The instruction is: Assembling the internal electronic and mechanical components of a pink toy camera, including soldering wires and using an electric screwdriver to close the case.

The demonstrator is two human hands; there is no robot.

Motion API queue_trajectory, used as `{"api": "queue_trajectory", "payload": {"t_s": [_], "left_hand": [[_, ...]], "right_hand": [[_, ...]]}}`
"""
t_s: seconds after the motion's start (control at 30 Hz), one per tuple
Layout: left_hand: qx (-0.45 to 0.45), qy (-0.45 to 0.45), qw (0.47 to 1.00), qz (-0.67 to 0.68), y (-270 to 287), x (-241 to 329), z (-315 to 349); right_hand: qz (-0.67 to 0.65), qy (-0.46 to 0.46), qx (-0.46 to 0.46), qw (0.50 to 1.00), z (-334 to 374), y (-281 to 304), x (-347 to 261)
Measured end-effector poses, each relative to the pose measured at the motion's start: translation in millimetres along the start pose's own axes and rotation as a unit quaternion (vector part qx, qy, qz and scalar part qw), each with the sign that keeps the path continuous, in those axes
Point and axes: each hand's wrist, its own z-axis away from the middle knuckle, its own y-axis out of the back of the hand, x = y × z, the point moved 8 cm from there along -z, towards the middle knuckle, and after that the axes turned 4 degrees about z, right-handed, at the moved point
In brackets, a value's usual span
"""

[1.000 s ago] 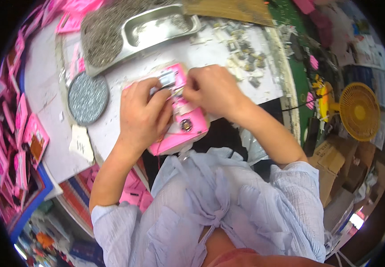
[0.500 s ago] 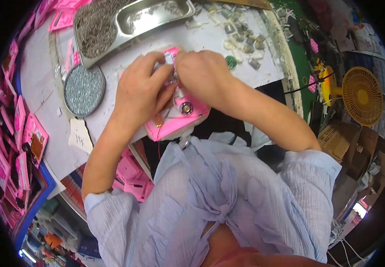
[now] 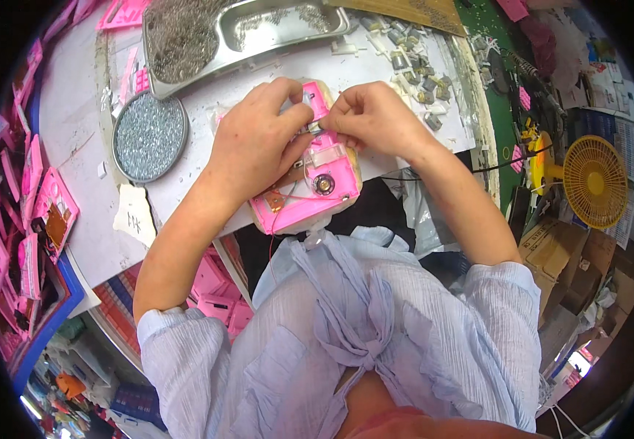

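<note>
A pink plastic toy casing (image 3: 337, 183) lies open side up on a pale pad at the table's near edge, with a round metal-rimmed part, thin wires and a small brown board inside. My left hand (image 3: 255, 143) is closed over the casing's left side, thumb and fingers bent in toward its middle. From the right, my right hand (image 3: 379, 121) pinches at the casing's narrow upper part. Between the fingertips sits a small pale-and-grey part (image 3: 315, 128), mostly hidden; what exactly the right fingertips grip is too small to make out.
Beyond the hands stands a metal tray (image 3: 236, 62) of many small screws. A round dish (image 3: 150, 137) of tiny silvery pieces is at left. Several grey-and-white small parts (image 3: 423, 84) lie far right. Pink casings fill a blue-edged bin (image 3: 68, 307). A yellow fan (image 3: 595, 181) stands right.
My right hand has drawn back to the right from the casing's top, its fingers now pinched at the edge. More of the casing's inside shows. The view has shifted slightly.
</note>
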Motion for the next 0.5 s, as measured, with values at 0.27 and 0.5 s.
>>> {"api": "queue_trajectory", "payload": {"t_s": [0.27, 0.5], "left_hand": [[-0.018, -0.008, 1.0, 0.002, 1, -2, -7], [-0.042, 0.061, 0.997, 0.032, 2, -11, -18]], "right_hand": [[0.101, 0.104, 0.058, 0.988, 4, 8, -15], [0.072, 0.089, 0.098, 0.989, -84, 191, -31]]}}
